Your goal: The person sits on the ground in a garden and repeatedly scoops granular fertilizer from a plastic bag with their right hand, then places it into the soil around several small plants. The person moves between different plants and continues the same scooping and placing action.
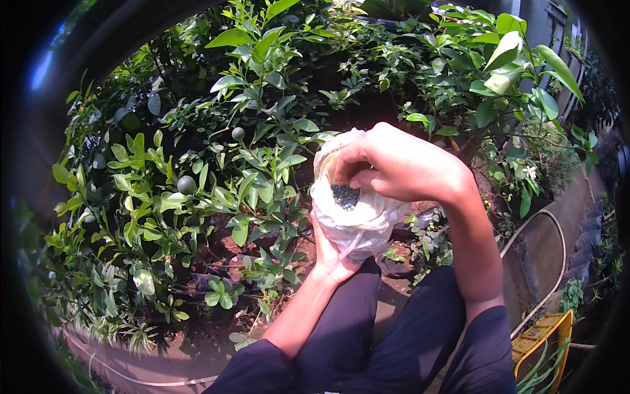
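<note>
My left hand [333,258] cups a white plastic bag [344,224] from below and from its left side. The bag's mouth is rolled open, and small blue-grey granules [346,197] lie inside. My right hand [398,162] reaches in over the right rim, its fingers bent down just above the granules. Whether any granules are pinched between those fingertips is hidden. The bag is held above my knees, in front of a leafy citrus shrub [261,172].
Round green fruits [186,185] hang among the leaves on the left. Along the right, a pale hose [561,241] curves over paving. A yellow plastic crate [541,335] stands at the lower right. Another leafy branch [507,74] reaches in at the upper right.
</note>
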{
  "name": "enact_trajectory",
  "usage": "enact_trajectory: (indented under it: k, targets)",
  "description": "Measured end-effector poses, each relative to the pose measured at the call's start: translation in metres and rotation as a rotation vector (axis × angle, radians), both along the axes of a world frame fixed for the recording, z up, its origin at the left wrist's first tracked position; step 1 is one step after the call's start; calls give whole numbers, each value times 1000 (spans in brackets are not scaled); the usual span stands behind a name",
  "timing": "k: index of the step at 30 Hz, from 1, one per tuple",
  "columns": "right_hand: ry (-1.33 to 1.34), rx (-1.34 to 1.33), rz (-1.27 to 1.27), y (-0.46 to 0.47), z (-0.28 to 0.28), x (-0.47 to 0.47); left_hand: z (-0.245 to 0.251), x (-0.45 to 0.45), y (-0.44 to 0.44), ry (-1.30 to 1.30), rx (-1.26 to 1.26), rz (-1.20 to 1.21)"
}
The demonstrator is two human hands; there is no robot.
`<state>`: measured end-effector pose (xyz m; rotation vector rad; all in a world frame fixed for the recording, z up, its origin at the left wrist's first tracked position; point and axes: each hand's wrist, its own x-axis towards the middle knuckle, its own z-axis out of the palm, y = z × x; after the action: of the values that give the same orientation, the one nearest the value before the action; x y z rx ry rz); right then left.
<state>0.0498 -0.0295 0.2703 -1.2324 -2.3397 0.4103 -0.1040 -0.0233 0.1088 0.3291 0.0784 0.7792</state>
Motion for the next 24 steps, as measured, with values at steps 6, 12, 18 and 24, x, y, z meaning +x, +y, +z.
enact_trajectory:
  k: [6,12,18,24]
  targets:
    - [-91,45,-81,0,-19,-16,2,-6,0,148,-63,23]
    - [-102,26,-59,15,-37,-24,-16,-13,6,165,-34,85]
    - [-62,73,-41,26,-46,-32,-22,-20,12,222,-95,92]
    - [-29,28,-76,35,-38,-36,-30,-31,20,62,-64,74]
